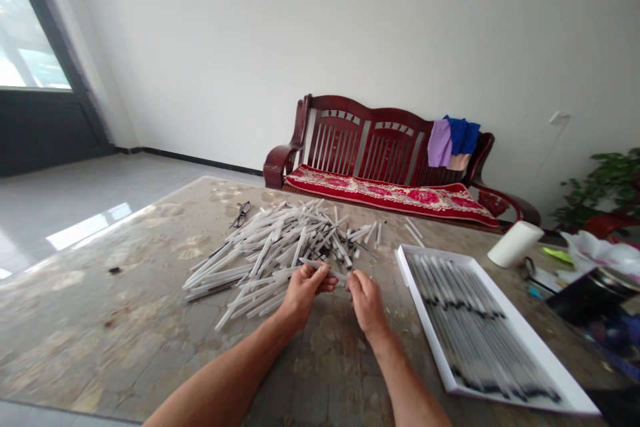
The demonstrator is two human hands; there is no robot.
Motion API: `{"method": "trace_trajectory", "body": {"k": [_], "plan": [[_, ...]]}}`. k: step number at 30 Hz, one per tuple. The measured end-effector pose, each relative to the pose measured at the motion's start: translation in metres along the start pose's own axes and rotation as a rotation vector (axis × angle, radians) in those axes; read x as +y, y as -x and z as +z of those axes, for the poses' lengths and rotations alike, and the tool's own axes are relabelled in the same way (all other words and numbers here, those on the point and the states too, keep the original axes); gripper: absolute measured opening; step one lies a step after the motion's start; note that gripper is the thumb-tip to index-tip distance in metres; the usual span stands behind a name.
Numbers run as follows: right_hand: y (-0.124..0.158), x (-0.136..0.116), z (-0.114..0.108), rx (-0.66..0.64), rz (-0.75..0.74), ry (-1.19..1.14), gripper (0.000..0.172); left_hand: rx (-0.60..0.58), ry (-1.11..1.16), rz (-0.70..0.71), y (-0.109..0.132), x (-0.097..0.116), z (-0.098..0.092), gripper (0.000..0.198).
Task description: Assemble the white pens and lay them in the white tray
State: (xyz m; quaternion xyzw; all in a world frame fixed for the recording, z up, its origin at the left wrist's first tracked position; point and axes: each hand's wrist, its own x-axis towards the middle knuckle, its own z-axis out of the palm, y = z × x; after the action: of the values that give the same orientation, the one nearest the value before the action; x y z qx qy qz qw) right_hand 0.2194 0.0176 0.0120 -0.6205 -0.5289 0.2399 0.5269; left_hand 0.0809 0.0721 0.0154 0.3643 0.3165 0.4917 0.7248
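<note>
My left hand [309, 287] is closed on a thin whitish stick [313, 263], one end of which points up and left over the pile. Close by on the right, my right hand [365, 295] has its fingers pinched at the other end of the stick; what lies between the fingertips is too small to make out. A loose pile of pale sticks [270, 247], some with dark ends, spreads on the table just beyond and left of my hands. On the right, a white box [453, 383] holds rows of clear sticks with black ends [485, 340].
The patterned table [165, 320] carries black scissors [242, 213] behind the pile. At the right are a white roll [515, 243], a dark cylinder [595, 290] and plastic bags [607, 253]. A wooden bench [370, 140] stands beyond the table.
</note>
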Motion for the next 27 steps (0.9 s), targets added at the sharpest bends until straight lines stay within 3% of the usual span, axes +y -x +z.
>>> {"method": "trace_trajectory", "body": {"k": [4,7,9,11,12,14,18,21,24,27], "plan": [[-0.001,0.001,0.006,-0.029,0.163,-0.137,0.047,-0.038,-0.036,-0.008,-0.002,-0.001,0.000,0.048],[-0.006,0.002,-0.001,0.096,0.103,-0.030,0.049,-0.051,-0.203,0.000,-0.004,-0.001,-0.001,0.038],[-0.010,0.004,-0.009,0.249,-0.017,0.137,0.049,-0.034,-0.411,0.113,-0.003,0.001,-0.004,0.030],[-0.010,0.004,-0.017,0.335,-0.113,0.270,0.048,0.011,-0.630,0.340,0.000,0.005,-0.006,0.013],[-0.008,0.004,-0.019,0.326,-0.149,0.305,0.048,0.036,-0.725,0.465,0.002,0.007,-0.007,0.011],[-0.002,0.002,-0.020,0.242,-0.214,0.313,0.048,0.021,-0.909,0.624,0.005,0.012,-0.009,0.025],[0.001,-0.005,-0.018,0.059,-0.177,0.119,0.049,-0.055,-1.120,0.687,0.008,0.017,-0.011,0.011],[-0.019,-0.006,-0.025,0.044,-0.048,0.095,0.044,0.010,-1.011,0.674,0.006,0.014,-0.009,0.007],[-0.048,0.001,-0.033,0.036,-0.091,0.535,0.026,0.101,-0.724,0.564,0.003,0.009,-0.005,0.008],[-0.070,0.011,-0.035,-0.106,-0.165,0.899,0.043,0.098,-0.399,0.345,-0.001,0.006,0.000,0.023]]}}
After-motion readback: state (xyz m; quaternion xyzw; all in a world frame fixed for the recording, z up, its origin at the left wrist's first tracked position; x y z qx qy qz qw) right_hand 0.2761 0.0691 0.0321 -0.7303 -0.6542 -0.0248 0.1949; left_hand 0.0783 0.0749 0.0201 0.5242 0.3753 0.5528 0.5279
